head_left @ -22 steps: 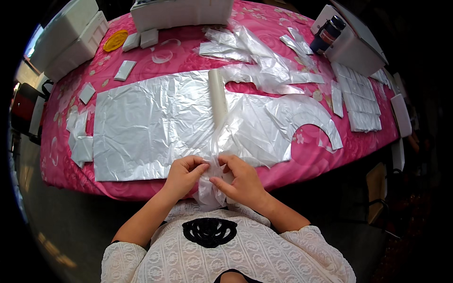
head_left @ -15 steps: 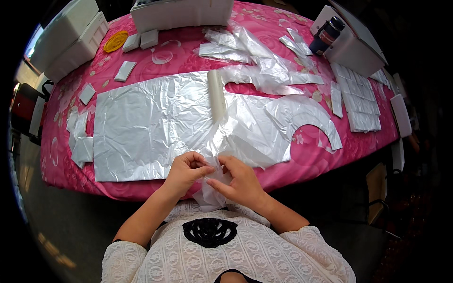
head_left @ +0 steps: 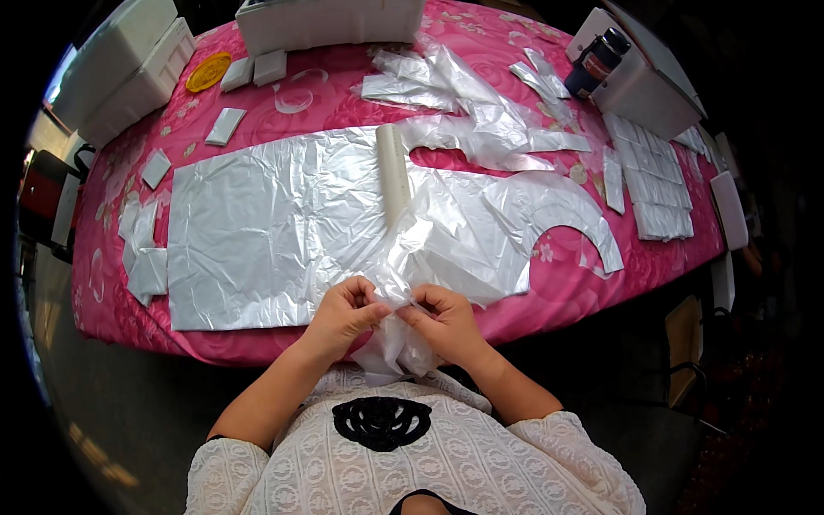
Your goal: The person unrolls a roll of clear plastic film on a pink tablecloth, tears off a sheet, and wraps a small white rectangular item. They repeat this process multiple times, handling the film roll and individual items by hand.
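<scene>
A thin, see-through white plastic sheet [head_left: 433,249] is bunched up at the near edge of the table, and part of it hangs down in front of me. My left hand [head_left: 345,316] pinches it between thumb and fingertips. Close beside, my right hand [head_left: 448,326] grips the same plastic, thumb against bent fingers. Beneath and to the left lies a wide, flat stack of silvery-white plastic sheets [head_left: 249,232]. A pale tube [head_left: 394,176] rests across that stack. On the right, the layered plastic ends in a curved cut-out strip [head_left: 584,215].
Loose plastic pieces [head_left: 463,86] lie behind the tube. Folded plastic packets sit at left [head_left: 148,270] and in rows at right [head_left: 657,189]. White foam boxes [head_left: 330,24] line the far side, near a dark flask [head_left: 596,64] and a yellow coil [head_left: 209,72]. A pink flowered cloth [head_left: 292,99] covers the table.
My right hand has closed its thumb onto the plastic and moved slightly right. More of the sheet is now gathered up between my hands.
</scene>
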`<state>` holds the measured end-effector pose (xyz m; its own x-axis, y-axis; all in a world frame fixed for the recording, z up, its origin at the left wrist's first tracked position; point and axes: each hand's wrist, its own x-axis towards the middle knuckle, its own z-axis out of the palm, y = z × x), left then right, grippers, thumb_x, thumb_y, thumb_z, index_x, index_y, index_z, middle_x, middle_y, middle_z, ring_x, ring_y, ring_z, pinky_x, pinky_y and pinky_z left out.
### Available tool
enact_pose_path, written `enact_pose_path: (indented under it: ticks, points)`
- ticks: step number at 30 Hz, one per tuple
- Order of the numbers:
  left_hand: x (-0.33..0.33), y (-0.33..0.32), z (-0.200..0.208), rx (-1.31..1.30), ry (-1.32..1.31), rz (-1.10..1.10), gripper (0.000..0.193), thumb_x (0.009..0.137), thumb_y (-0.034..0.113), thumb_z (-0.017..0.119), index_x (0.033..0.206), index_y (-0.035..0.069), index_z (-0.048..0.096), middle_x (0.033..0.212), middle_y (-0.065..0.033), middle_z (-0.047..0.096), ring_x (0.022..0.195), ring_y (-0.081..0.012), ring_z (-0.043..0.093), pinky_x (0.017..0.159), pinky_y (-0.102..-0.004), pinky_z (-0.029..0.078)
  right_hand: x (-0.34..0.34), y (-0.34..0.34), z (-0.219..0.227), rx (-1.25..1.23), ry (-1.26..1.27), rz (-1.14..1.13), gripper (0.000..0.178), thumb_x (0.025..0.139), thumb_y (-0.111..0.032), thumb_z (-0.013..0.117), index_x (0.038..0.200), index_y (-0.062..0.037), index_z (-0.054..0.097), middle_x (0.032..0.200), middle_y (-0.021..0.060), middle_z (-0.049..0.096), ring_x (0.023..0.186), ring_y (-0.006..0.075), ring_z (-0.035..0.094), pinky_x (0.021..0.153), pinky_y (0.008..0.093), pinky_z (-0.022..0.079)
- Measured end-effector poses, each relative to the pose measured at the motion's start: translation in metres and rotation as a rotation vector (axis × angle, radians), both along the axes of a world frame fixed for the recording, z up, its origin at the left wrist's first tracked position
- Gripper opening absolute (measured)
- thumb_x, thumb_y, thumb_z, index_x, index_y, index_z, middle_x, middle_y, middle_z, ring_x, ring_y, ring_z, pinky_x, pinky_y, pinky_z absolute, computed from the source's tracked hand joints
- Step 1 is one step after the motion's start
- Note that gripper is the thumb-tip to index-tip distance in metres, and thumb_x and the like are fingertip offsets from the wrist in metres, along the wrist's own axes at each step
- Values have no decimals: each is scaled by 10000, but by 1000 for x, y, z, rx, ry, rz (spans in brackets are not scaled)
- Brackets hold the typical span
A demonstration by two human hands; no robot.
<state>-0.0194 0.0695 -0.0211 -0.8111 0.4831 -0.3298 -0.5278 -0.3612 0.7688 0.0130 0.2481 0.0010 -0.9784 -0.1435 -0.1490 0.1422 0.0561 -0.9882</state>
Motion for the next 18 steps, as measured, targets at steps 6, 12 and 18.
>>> enact_pose_path:
  ticks: [6, 12, 18]
  points:
    - [-5, -3, 13, -201, -49, -65, 130, 805, 99, 658, 831, 70, 535, 741, 14, 568, 629, -53, 524, 554, -185, 436, -7, 10, -5, -258, -96, -88, 136, 825, -89, 624, 933, -6, 617, 798, -5, 608, 688, 38, 513, 613, 195, 414]
    - [-8, -15, -7, -66, -59, 90, 53, 860, 91, 566, 881, 73, 520, 849, -13, 579, 761, -82, 554, 703, -231, 475, -25, 59, 1, -356, -56, -290, 112, 827, -113, 626, 903, -31, 618, 807, -15, 603, 706, 43, 521, 659, 191, 411]
    - [-14, -31, -2, 52, -180, 280, 56, 914, 104, 458, 927, 54, 481, 849, -55, 576, 762, -159, 587, 744, -337, 510, -65, 188, -8, -166, 64, -720, 162, 811, -87, 606, 960, -26, 596, 803, 10, 601, 712, 78, 544, 705, 215, 440]
